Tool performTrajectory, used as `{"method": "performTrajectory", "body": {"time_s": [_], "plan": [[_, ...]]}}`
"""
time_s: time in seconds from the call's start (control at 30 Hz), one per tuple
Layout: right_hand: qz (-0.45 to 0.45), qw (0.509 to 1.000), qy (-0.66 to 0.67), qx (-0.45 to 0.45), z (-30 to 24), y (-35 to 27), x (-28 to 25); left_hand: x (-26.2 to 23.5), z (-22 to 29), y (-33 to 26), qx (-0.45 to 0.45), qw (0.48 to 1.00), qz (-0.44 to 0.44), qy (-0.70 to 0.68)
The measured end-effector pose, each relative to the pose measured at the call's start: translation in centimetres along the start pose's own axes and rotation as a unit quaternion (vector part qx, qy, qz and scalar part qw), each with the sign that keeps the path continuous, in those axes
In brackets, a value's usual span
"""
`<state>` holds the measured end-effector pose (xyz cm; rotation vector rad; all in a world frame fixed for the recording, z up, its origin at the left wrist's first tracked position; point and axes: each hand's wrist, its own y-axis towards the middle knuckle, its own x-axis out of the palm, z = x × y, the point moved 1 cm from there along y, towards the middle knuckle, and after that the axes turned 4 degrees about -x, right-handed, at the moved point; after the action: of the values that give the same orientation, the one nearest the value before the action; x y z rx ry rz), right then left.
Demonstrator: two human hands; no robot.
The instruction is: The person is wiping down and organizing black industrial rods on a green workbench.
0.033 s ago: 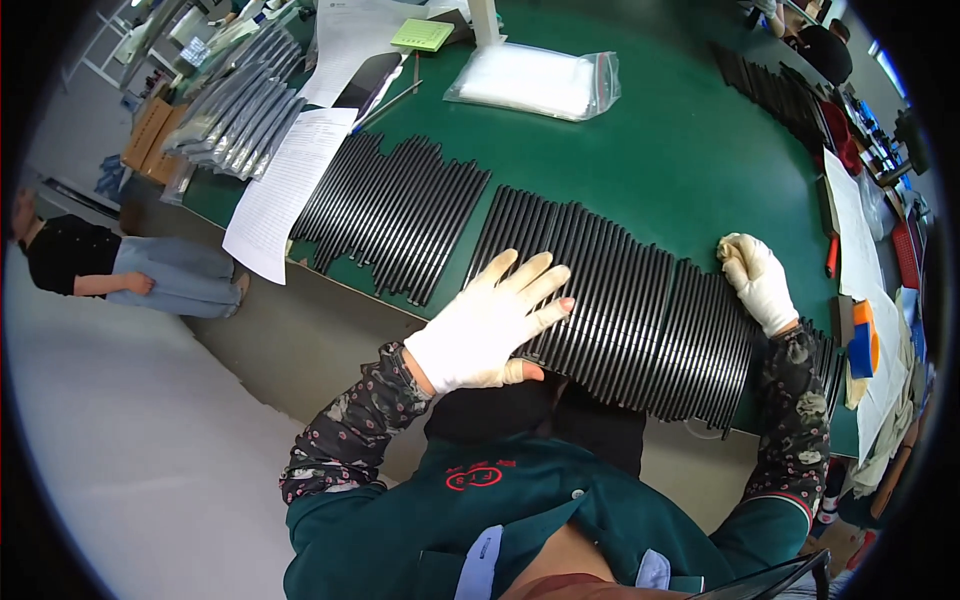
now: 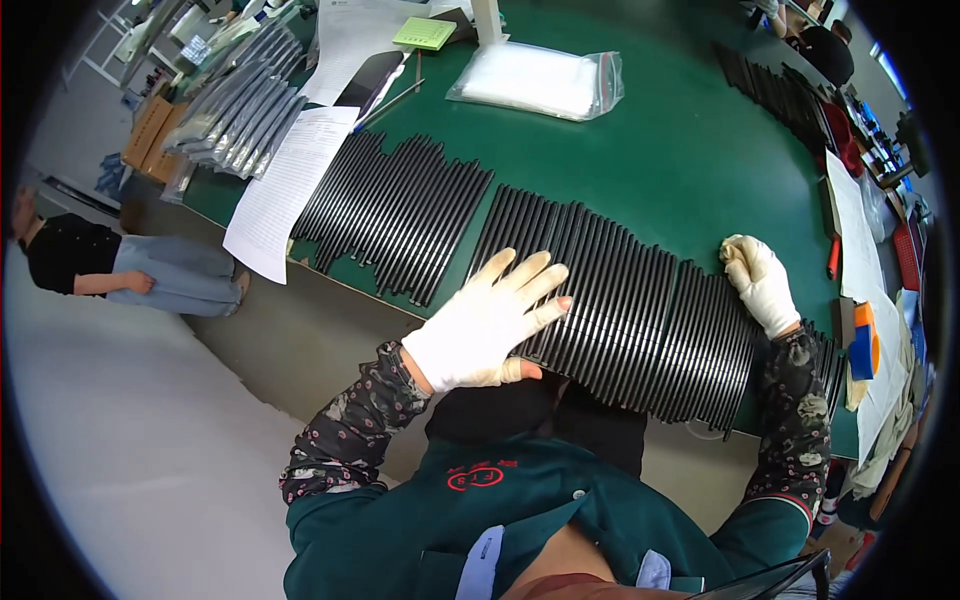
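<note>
Closest to me, the worker's left hand [image 2: 480,325], gloved in white with bare thumb and fingertip showing, lies over the left end of the middle row of black rods [image 2: 620,310], which I'll take my bearings from. Its fingers are spread apart, laid across the rods rather than closed on any. That row sits along the near edge of the green table [image 2: 650,170], its lower ends seeming to jut past it. The right hand [image 2: 758,283] rests just beyond the row's right end, fingers curled together; I cannot tell whether they pinch anything.

The step in hand looks to me like steadying or working over rods laid side by side. The next move, I'd judge, calls for a light, level touch, as round rods may roll.

Left of the row, across a narrow strip of table, lies a second row of rods [image 2: 400,205], a printed sheet [image 2: 290,190] overlapping its left end and crowding that side. To its right, past the forearm, are a few more rods [image 2: 828,365], then an orange-and-blue roll [image 2: 862,340]. Beyond it sit a clear bag of white material [image 2: 530,80] and a green pad [image 2: 424,33].
</note>
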<state>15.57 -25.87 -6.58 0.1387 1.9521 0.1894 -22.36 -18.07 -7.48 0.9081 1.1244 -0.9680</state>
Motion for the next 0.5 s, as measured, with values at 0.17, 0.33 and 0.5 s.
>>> {"method": "performTrajectory", "body": {"time_s": [0.17,0.33,0.5], "plan": [[-0.001,1.0,0.013,0.008,0.1,0.3,0.1,-0.8,-1.3,-1.2,-0.02,1.0,0.004,-0.008],[-0.015,1.0,-0.005,0.023,0.2,0.2,-0.1,-0.7,-1.4,-1.3,-0.015,1.0,0.009,-0.015],[0.002,1.0,-0.022,0.008,-0.3,0.4,0.1,-0.7,1.8,0.7,0.045,0.998,0.037,-0.034]]}}
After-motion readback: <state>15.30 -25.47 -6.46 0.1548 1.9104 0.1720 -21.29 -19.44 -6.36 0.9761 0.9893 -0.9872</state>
